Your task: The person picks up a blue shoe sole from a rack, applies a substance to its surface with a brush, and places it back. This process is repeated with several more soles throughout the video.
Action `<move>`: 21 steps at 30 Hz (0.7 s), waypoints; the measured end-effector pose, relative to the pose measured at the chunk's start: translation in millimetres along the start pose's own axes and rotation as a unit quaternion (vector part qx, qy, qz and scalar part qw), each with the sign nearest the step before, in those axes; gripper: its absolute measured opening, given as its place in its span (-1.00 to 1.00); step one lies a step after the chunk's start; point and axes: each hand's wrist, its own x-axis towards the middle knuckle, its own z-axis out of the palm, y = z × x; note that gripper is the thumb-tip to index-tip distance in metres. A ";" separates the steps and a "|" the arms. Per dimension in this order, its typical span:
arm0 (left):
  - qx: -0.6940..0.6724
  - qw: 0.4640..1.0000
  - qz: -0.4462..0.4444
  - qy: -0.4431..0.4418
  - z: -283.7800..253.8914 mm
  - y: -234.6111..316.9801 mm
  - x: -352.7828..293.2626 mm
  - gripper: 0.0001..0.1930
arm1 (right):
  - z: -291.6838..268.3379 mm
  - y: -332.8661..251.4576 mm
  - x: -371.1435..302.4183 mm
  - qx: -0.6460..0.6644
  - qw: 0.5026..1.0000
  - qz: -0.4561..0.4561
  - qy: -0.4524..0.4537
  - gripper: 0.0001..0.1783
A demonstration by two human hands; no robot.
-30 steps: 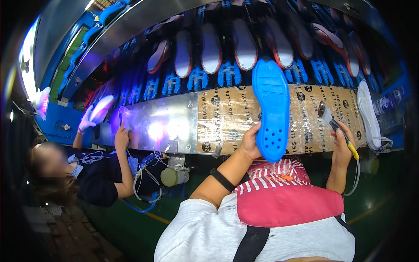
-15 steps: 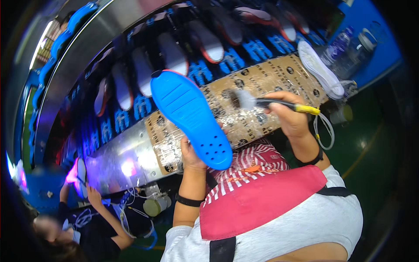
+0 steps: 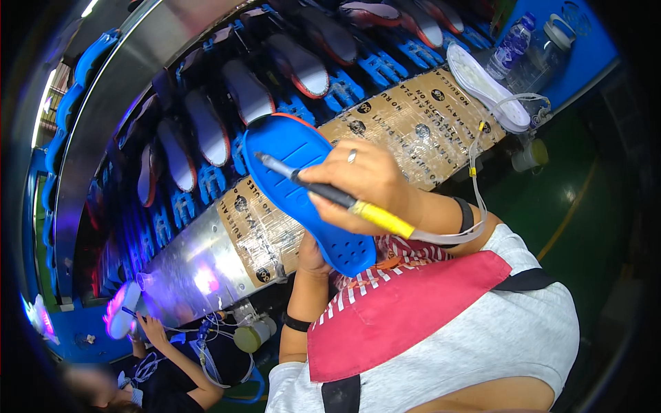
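Observation:
A blue shoe sole (image 3: 292, 199) lies tilted in front of me, with shallow grooves across its forefoot, small holes in its heel and a red edge showing at the toe. My left hand (image 3: 312, 255) grips it from below near the heel; the fingers beneath are partly hidden. My right hand (image 3: 372, 182) is closed round a brush (image 3: 277, 165) with a black and yellow handle and a thin clear tube trailing from its end. The brush tip is over the toe end of the sole, seemingly touching it.
Behind the cardboard-covered ledge (image 3: 385, 127), white and dark soles with red edges stand in rows on blue holders (image 3: 379, 67). A white sole (image 3: 485, 86) and bottles (image 3: 509, 48) are at right. At lower left a co-worker's hand (image 3: 153, 330) is by another sole (image 3: 124, 310).
My right hand has brought the brush leftward from above the cardboard onto the toe end of the blue sole. The sole has shifted slightly.

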 end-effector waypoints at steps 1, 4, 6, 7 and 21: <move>-0.022 1.000 0.007 -0.004 8.2 3.5 1.4 -0.23 | 1.2 -2.5 -2.1 0.000 1.000 -0.011 -0.021 -0.75; -0.039 0.999 0.016 -0.011 11.7 9.4 5.6 -0.24 | 5.7 -4.8 -8.8 0.051 0.996 -0.003 -0.075 -0.76; -0.035 0.999 0.019 -0.009 7.8 10.5 4.0 -0.24 | 0.3 -2.7 -7.5 0.205 0.969 0.014 -0.138 -0.77; -0.034 0.999 0.021 -0.008 5.2 10.7 3.2 -0.24 | 0.0 -1.0 -4.9 0.229 0.967 0.006 -0.108 -0.73; -0.018 0.998 0.064 0.004 -1.3 11.5 2.8 -0.26 | 4.2 3.6 -15.8 0.123 0.990 0.020 -0.062 -0.70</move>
